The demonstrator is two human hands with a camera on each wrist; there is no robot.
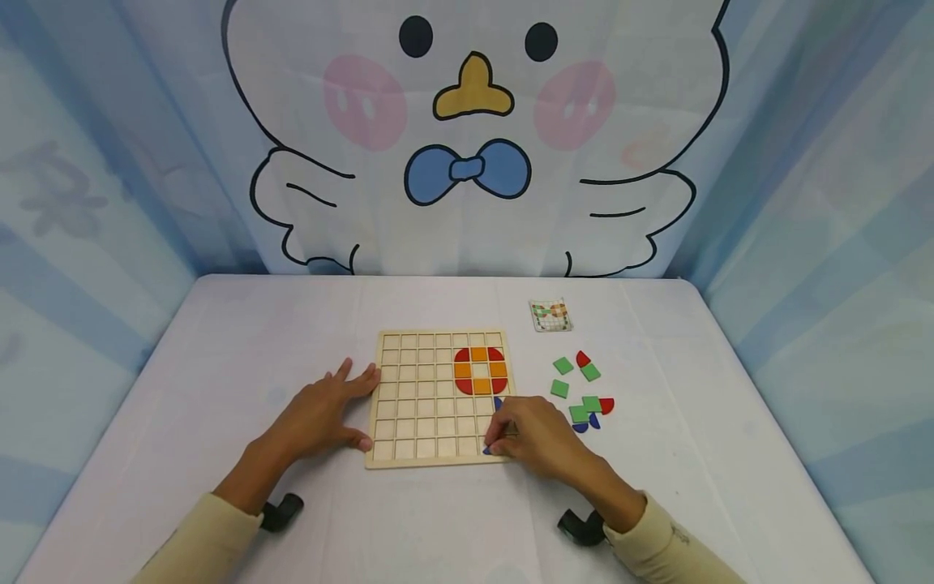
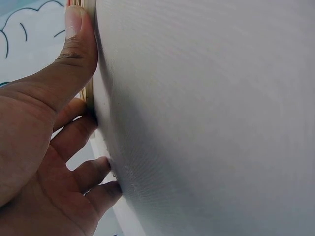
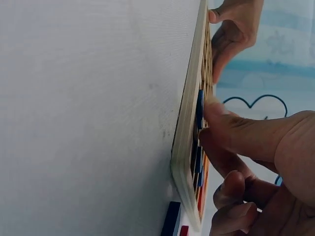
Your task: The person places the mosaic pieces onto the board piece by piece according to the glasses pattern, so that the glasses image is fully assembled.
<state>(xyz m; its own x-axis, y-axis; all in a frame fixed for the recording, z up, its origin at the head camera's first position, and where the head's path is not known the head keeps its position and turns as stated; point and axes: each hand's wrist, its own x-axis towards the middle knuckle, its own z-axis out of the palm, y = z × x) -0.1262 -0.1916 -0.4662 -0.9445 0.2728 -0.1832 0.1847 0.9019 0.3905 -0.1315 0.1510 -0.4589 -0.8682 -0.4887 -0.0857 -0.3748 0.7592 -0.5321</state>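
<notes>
A wooden grid board [image 1: 406, 448] lies flat on the white table. Along its left edge rests my left hand [image 1: 317, 418], fingers spread, with the thumb touching the rim in the left wrist view. At the lower right cells, my right hand [image 1: 540, 434] pinches a small blue piece [image 3: 199, 109] between thumb and index finger. Another blue piece [image 1: 498, 403] sits higher in the right column, partly covered by that hand. Red rounded corner pieces [image 1: 464, 354] and orange squares [image 1: 478, 354] form a ring at the board's upper right.
Right of the board lie several loose green squares [image 1: 559, 388], red quarter-round pieces [image 1: 607, 405] and blue pieces [image 1: 580, 427]. A small patterned card [image 1: 550, 315] lies behind them. Printed curtains [image 1: 817, 243] enclose the table's back and sides.
</notes>
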